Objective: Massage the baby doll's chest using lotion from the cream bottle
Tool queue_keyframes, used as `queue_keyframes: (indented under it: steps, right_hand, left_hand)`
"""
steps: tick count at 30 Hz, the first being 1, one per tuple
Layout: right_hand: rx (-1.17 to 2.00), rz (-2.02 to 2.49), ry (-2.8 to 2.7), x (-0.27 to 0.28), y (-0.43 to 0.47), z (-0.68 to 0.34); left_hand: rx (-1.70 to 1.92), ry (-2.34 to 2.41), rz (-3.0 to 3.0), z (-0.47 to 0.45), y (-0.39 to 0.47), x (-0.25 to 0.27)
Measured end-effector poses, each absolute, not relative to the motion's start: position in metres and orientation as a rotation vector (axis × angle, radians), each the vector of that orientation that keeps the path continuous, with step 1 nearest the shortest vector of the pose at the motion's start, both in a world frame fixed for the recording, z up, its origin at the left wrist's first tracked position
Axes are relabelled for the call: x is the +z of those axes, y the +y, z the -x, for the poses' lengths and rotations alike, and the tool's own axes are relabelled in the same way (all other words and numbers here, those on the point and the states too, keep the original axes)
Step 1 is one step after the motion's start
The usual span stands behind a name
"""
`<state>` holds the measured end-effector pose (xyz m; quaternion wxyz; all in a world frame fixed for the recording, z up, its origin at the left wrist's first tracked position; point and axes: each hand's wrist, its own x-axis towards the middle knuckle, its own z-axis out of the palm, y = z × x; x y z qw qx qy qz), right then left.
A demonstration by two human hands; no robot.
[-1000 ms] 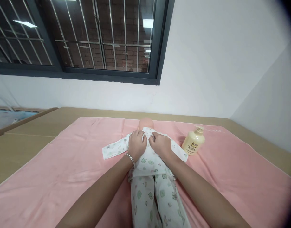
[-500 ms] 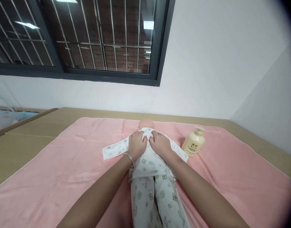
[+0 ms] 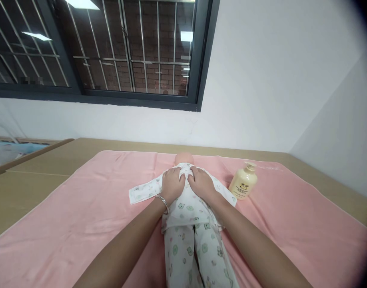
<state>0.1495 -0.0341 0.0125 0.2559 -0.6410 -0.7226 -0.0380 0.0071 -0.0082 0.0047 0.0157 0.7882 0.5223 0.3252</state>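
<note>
A baby doll [image 3: 184, 158] lies stretched out with its head away from me, dressed in a white long-sleeved top [image 3: 186, 212] and matching trousers [image 3: 179, 256] with small green and brown prints. My left hand [image 3: 172, 185] rests flat on the left side of its upper body, a silver bangle at the wrist. On the other side, my right hand [image 3: 201, 183] lies with fingers spread over the cloth. Both thumbs point inward, close to each other. Neither hand grips anything. The doll's face is not visible.
A pale yellow pump bottle [image 3: 243, 182] leans beside the doll's right-hand sleeve. Under everything is a pink sheet [image 3: 81, 216] on a wooden surface [image 3: 30, 180]. Behind stand a white wall [image 3: 249, 80] and a dark-framed barred window [image 3: 135, 98].
The view has tilted up slightly, so the window and doll sit a little lower in the picture. Both hands stay at the same place on the doll.
</note>
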Motion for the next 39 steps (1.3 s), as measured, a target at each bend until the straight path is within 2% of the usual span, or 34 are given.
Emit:
queue_keyframes:
  steps: [15, 39]
  right_hand:
    - [-0.061, 1.744, -1.9, 0.0072, -0.0332, -0.1478]
    - [-0.098, 1.657, -1.973, 0.0079, -0.0328, -0.149]
  left_hand:
    - [1.159, 1.565, -2.364, -0.005, -0.0071, -0.0044]
    - [1.147, 1.56, -2.393, -0.0053, -0.0077, -0.0025]
